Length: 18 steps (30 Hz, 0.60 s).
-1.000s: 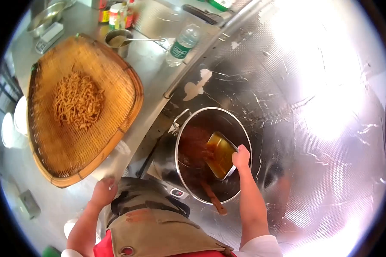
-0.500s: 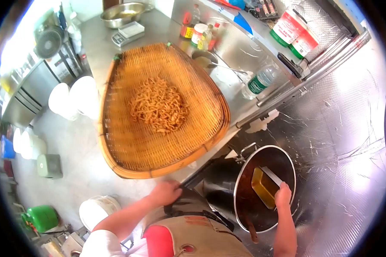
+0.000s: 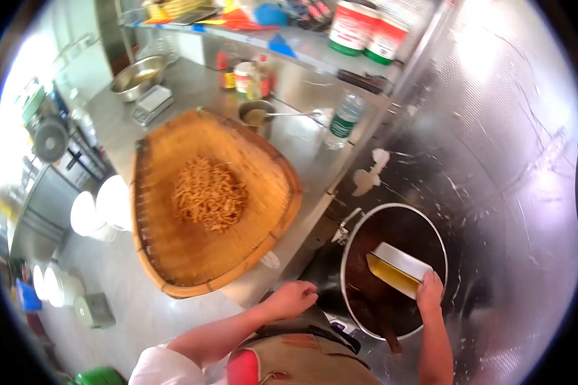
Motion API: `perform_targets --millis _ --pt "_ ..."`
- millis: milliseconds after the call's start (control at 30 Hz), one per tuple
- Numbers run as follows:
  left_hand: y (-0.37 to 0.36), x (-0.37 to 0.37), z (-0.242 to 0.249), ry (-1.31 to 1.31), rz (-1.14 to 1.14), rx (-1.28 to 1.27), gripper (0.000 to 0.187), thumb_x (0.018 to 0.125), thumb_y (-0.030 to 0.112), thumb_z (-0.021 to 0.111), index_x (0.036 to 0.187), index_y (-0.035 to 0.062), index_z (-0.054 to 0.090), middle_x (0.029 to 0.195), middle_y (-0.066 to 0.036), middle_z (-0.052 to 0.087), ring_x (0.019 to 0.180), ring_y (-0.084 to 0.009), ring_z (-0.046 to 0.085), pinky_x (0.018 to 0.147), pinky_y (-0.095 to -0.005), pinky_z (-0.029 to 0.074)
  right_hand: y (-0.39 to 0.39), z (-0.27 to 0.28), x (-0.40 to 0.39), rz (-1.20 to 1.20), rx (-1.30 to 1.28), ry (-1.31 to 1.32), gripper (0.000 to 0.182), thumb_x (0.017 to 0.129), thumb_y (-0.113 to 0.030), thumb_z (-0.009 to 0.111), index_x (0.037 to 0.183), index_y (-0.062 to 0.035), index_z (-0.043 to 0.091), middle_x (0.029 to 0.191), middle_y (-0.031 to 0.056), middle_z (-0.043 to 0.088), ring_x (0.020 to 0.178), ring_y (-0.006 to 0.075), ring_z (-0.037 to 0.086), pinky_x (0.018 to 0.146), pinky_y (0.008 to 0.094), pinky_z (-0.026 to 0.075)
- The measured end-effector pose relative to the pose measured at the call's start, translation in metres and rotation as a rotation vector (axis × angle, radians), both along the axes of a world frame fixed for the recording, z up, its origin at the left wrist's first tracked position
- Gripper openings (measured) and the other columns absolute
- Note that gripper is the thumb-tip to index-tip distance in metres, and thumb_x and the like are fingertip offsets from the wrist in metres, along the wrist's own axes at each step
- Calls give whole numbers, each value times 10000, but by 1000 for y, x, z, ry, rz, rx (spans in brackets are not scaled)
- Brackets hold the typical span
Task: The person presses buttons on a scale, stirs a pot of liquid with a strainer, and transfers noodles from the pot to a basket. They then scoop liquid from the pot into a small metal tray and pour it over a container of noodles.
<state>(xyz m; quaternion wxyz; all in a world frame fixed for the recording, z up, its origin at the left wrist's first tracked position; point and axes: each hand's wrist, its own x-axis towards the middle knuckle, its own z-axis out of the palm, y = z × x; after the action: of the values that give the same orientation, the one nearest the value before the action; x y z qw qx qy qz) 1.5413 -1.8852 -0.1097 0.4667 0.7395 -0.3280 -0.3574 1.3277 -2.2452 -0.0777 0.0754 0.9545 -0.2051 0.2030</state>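
Gripping the near end of a rectangular metal tray [image 3: 397,268], the right hand [image 3: 429,292] is clamped on its edge and is holding it tilted over the open mouth of a large steel pot [image 3: 356,240]. The tray is showing a pool of yellow-amber oil along its lower side, and the pot beneath it is holding dark reddish-brown contents. A wooden handle [image 3: 389,340] is sticking out over the pot's near rim, just left of the right forearm.

The left hand [image 3: 293,299] is resting on the front edge of the steel worktop [image 3: 302,151], fingers curled down and holding nothing; it is well apart from the right hand, with the pot's left rim between them.

On the worktop just beyond the left hand, a wide woven bamboo tray [image 3: 173,253] is lying flat with a heap of orange-brown fried strips [image 3: 209,194] in its middle. Behind it a small metal cup [image 3: 255,115] is standing with a long ladle handle pointing right, and a clear plastic water bottle [image 3: 343,120] with a green label is standing near that. Farther back, a kitchen scale [image 3: 151,104] is sitting beside a steel bowl [image 3: 139,75]. White buckets [image 3: 103,206] are standing on the floor to the left of the worktop.
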Motion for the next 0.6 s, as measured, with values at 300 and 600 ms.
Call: perform_targets --millis 300,600 --pt "-4 -2 -6 -40 -19 81 348 861 293 615 1071 16 644 962 -201 676 881 -311 658 804 -380 510 -3 16 -33 36 -101 -163 143 620 -17 590 687 -60 471 738 134 505 687 352 538 566 452 449" --pt "-25 -8 23 -60 21 96 296 851 202 653 1037 -28 646 888 -146 694 802 -206 653 733 -314 510 -1 40 -45 -5 -125 -269 207 553 1 611 646 -86 448 673 91 445 606 299 502 497 410 412"
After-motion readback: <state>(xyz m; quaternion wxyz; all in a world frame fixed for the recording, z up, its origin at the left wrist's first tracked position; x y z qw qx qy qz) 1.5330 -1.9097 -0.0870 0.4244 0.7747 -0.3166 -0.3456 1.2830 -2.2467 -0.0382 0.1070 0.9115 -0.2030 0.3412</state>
